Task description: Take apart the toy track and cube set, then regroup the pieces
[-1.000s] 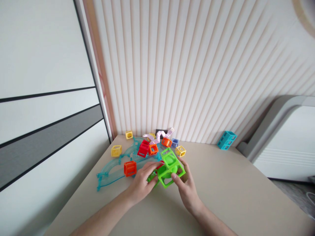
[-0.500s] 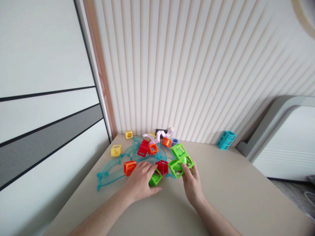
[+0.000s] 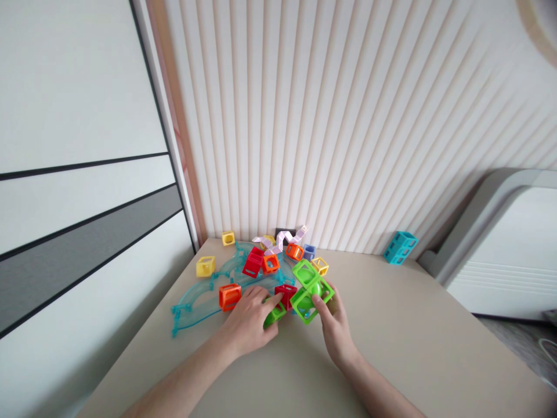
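Note:
My left hand is closed around a green open-sided cube low on the table, its fingers covering the cube's left side. In my right hand is a piece of joined green cubes, thumb on the front and fingers behind. This piece is tilted and held just right of the other green cube. A dark red cube sits between the two, close to my left index fingertip. Left of my left hand is an orange cube.
Clear blue curved track pieces lie under and around the cubes. Behind are a red block, a pale zigzag strip and yellow cubes. A teal block stands far right by the ribbed wall.
My right hand has brought the joined green cubes slightly left and down, uncovering a yellow cube behind. My left thumb has drawn in toward the green cube.

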The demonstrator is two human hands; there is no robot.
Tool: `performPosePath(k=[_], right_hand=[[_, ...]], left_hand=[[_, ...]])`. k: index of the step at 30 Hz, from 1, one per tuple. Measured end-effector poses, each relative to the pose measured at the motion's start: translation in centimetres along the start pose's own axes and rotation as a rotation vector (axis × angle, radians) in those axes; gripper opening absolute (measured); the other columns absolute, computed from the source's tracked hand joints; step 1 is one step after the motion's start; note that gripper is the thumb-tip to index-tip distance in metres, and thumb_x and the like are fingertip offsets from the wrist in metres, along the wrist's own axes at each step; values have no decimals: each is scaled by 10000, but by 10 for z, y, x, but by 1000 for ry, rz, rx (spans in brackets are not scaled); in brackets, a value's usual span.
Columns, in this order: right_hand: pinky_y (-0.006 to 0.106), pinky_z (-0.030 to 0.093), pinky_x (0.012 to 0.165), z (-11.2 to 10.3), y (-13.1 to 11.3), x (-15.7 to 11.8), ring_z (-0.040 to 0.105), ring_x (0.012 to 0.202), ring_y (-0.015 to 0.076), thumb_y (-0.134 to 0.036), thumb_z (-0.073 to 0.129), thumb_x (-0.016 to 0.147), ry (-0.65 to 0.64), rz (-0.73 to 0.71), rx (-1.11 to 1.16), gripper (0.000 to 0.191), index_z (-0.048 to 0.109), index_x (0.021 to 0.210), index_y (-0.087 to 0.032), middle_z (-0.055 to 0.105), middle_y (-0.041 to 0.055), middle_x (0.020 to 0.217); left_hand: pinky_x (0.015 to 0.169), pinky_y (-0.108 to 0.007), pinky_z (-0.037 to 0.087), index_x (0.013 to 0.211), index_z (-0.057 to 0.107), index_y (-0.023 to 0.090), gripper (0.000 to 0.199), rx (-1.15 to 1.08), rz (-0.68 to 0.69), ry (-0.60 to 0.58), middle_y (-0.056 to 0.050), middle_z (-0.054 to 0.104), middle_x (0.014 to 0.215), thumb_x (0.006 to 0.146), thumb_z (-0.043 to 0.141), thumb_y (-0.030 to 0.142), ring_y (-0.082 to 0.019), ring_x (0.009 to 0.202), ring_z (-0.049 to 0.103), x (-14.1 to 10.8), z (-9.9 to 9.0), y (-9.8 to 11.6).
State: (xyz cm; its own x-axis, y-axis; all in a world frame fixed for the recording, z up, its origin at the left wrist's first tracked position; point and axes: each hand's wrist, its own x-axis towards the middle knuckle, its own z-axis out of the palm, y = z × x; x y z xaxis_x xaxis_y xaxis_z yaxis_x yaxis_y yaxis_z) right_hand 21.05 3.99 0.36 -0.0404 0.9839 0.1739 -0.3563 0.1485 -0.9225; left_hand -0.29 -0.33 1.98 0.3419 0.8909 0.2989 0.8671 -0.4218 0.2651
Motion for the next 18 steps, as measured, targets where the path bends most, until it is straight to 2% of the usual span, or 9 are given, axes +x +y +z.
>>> performPosePath(k=[10, 14, 18], right_hand=[[341, 596, 808, 4, -6, -2, 702, 937, 237, -475, 818, 803, -22, 8, -34, 452, 641, 1161, -263, 756, 45, 1058], [357, 598, 815, 3, -5, -1, 702, 942, 248, -479, 820, 797, -21, 12, -39, 461, 641, 1160, -259, 756, 50, 1059], [365, 593, 847, 0, -3, 0, 699, 987, 253, -476, 807, 813, -11, 2, -32, 460, 633, 1188, -272, 751, 46, 1094]], left_hand=[[1003, -517, 446, 1412, 563, 265, 657, 34, 19, -13, -92, 631, 1010, 763, 648, 215, -315, 1023, 557, -1, -5, 8], [1035, -528, 418, 1436, 531, 240, 687, 38, 25, -18, -101, 639, 1044, 757, 630, 202, -319, 1051, 557, -1, -3, 10], [1052, -518, 410, 1425, 516, 199, 704, 4, 17, 27, -103, 650, 1081, 729, 619, 158, -315, 1067, 564, -1, -1, 8]])
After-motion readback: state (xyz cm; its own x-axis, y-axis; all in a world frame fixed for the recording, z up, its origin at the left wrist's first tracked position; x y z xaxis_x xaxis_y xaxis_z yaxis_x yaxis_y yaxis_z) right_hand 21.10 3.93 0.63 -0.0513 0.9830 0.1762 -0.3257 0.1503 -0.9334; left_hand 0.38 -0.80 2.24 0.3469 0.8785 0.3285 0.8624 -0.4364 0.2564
